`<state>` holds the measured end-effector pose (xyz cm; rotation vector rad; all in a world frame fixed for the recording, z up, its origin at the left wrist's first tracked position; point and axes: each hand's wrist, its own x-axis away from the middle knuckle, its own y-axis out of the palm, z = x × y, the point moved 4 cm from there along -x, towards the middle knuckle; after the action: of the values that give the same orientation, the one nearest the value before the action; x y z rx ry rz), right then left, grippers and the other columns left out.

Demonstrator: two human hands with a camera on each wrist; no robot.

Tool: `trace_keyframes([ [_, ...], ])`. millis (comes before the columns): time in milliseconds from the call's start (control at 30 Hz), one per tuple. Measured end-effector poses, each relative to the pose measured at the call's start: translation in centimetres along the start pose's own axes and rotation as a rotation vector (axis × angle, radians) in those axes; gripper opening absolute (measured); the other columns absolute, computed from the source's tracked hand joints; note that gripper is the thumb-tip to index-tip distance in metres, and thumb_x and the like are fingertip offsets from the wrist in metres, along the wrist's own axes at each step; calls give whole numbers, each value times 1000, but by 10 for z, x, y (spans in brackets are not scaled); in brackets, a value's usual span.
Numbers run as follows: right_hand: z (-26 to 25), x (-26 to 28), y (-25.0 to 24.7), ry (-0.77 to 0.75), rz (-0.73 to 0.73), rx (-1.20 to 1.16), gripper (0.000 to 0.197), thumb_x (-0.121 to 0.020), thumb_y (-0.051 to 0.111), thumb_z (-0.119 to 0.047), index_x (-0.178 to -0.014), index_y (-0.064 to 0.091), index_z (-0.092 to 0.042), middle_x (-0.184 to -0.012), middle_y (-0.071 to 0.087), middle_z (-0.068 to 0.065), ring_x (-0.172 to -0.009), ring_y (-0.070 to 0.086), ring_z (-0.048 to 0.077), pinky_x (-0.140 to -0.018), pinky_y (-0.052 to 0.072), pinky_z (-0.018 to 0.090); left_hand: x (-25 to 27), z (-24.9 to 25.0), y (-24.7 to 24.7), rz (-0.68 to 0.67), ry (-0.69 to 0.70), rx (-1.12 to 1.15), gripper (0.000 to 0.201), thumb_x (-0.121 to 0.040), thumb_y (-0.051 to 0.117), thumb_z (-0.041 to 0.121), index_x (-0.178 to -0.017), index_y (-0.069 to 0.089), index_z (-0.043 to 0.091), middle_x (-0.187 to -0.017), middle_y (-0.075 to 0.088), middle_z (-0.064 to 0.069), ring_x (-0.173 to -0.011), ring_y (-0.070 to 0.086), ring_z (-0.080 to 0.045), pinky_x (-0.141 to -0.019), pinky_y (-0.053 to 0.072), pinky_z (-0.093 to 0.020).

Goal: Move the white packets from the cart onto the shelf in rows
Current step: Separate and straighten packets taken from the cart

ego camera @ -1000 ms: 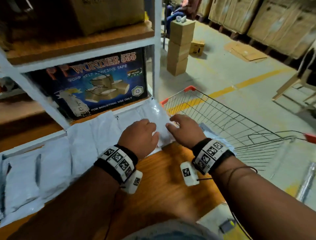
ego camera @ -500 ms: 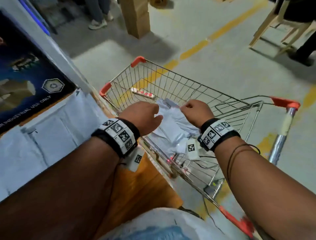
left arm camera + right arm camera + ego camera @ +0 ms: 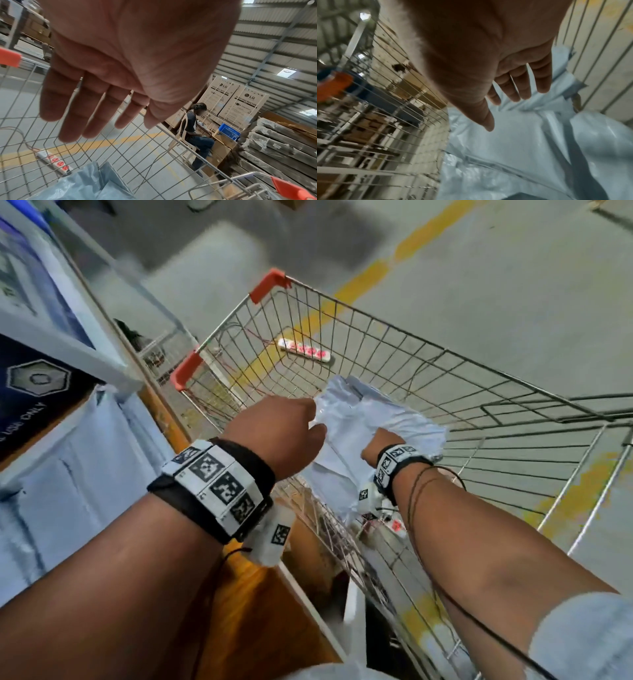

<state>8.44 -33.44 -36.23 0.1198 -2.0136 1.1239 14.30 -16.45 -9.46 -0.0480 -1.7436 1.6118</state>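
A heap of white packets (image 3: 356, 419) lies in the wire cart (image 3: 394, 337) on my right. My left hand (image 3: 284, 433) hovers over the heap's near edge; in the left wrist view the left hand (image 3: 109, 128) shows straight fingers (image 3: 77, 108) and an empty palm above the packets (image 3: 89, 185). My right hand (image 3: 375, 443) reaches lower into the cart, with its fingers hidden in the head view. The right wrist view shows the right hand (image 3: 506, 112) with straight fingers (image 3: 523, 83) just over the packets (image 3: 522, 148), gripping nothing. More white packets (image 3: 68, 467) lie in a row on the shelf (image 3: 246, 611).
A dark printed box (image 3: 34, 392) stands behind the shelf packets. A white power strip (image 3: 305, 350) lies on the floor under the cart. Orange corner caps (image 3: 267, 285) mark the cart's rim. A person sits on a chair (image 3: 193, 128) by stacked cartons (image 3: 240, 102).
Both hands left the packets on the shelf and swung right to the cart. The right hand has since sunk deeper onto the heap, and the left hand now hovers at its edge.
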Motion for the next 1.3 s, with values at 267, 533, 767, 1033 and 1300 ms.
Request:
trace_keyframes([
  [267, 17, -30, 40, 273, 58, -62, 72, -89, 75, -36, -149, 43, -13, -147, 58, 18, -137, 57, 39, -110, 51, 52, -6, -16, -8, 80, -45, 108, 37, -110, 49, 53, -121, 69, 24, -105, 74, -1, -91, 69, -24, -85, 63, -45],
  [533, 8, -28, 40, 133, 96, -291, 56, -89, 77, -41, -130, 60, -7, -127, 67, 18, -119, 65, 38, -88, 52, 36, -4, -14, -3, 206, -113, 239, 33, -109, 52, 47, -99, 70, 21, -89, 68, 1, -84, 66, -23, -82, 62, -47],
  [767, -46, 43, -59, -219, 137, -1231, 25, -86, 76, -29, -104, 62, -19, -106, 74, 8, -99, 73, 32, -91, 62, 50, -4, -15, 2, 53, -254, 538, 54, -110, 46, 60, -137, 59, 15, -119, 69, -5, -104, 69, -31, -92, 59, -47],
  [1033, -106, 138, -110, -781, -291, -1509, 43, -85, 70, -15, -124, 52, -13, -115, 63, 9, -105, 66, 25, -88, 60, 49, 1, -13, 4, 208, -339, 1255, 91, -88, 69, 63, -161, 27, 26, -146, 58, -3, -122, 68, -33, -81, 69, -50],
  [1300, -93, 114, -84, -609, -308, -1460, 16, -106, 53, -9, -118, 63, -7, -111, 69, 19, -99, 69, 35, -94, 56, 59, 6, -19, -5, 140, -316, 1024, 100, -67, 72, 71, -150, 29, 33, -135, 59, -8, -108, 71, -37, -72, 69, -52],
])
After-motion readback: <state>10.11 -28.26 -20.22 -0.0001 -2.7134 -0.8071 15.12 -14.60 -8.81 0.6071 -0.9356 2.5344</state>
